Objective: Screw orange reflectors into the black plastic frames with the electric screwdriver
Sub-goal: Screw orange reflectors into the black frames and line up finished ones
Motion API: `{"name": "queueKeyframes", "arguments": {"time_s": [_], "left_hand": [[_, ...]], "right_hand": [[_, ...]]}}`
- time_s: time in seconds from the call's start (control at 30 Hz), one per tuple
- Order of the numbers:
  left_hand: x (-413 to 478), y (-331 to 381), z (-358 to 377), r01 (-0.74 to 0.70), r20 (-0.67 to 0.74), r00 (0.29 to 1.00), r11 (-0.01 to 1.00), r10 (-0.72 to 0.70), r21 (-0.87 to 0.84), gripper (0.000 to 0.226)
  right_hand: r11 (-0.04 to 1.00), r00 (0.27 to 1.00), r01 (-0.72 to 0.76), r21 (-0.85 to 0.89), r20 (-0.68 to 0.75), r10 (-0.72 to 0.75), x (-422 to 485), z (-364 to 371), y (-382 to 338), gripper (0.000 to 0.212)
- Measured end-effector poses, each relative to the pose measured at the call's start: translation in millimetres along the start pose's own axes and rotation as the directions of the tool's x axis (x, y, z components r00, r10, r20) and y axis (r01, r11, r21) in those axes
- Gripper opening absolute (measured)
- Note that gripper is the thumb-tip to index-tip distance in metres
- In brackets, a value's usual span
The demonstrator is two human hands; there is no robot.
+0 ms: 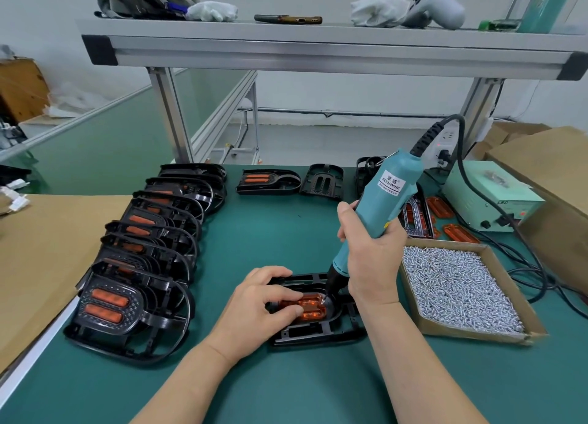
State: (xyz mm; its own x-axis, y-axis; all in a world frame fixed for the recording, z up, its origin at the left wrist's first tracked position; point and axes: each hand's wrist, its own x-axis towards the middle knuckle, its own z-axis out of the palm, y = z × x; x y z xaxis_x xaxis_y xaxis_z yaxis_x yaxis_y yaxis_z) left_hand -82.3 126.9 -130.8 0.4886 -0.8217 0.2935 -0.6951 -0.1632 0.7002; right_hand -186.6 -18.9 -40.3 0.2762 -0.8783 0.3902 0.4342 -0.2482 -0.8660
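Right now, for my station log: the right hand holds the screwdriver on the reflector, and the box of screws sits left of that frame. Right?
Not quite. The head view shows the box of screws right of that frame; the right hand does hold the screwdriver on the reflector.

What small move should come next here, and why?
Probably press the screwdriver down and run it: its bit sits at the reflector's upper right corner, the right hand grips it, and the left hand holds the reflector in the frame.
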Motion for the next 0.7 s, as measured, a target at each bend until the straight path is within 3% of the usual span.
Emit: {"name": "queueKeyframes", "arguments": {"time_s": [0.7], "left_hand": [[-0.2, 2.7, -1.5, 0.002, 0.002, 1.000, 1.000, -0.002, 0.000, 0.016]], "right_hand": [[1.000, 0.995, 0.000, 0.006, 0.104, -0.001, 0.8, -2.2, 5.1, 0.017]]}}
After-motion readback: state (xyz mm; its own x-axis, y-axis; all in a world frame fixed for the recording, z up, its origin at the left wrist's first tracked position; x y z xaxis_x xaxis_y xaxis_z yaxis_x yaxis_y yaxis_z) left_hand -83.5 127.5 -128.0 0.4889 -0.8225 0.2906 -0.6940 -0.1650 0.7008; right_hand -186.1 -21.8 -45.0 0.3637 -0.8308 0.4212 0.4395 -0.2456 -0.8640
